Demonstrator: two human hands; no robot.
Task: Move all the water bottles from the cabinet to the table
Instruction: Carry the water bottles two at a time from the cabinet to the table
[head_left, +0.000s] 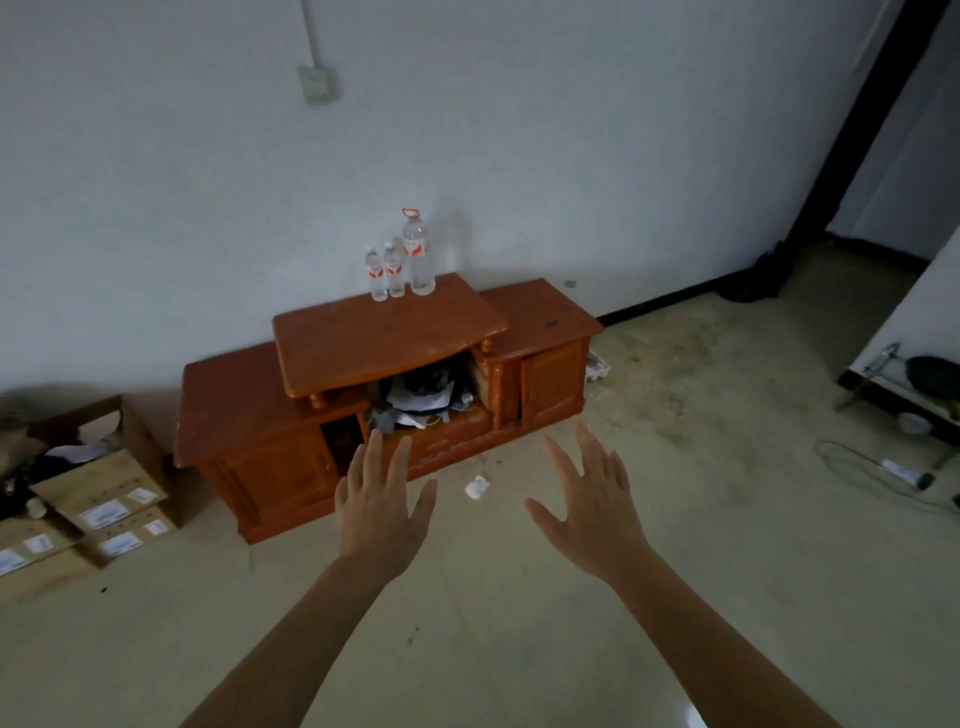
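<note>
A low orange-brown wooden cabinet (384, 338) stands against the white wall. On the back of its raised top stand three clear water bottles with red labels: a small one (377, 275), a second small one (394, 271) and a taller one with a red carry handle (417, 254). My left hand (382, 506) and my right hand (589, 501) are stretched out in front of me with fingers spread, both holding nothing. They hover over the floor, well short of the bottles.
The cabinet's open middle shelf holds papers and clutter (423, 397). Cardboard boxes (98, 499) are stacked on the floor at left. A crumpled paper scrap (477, 487) lies before the cabinet. At the right edge are a white table (909, 332), a cable (862, 467) and a dark doorway.
</note>
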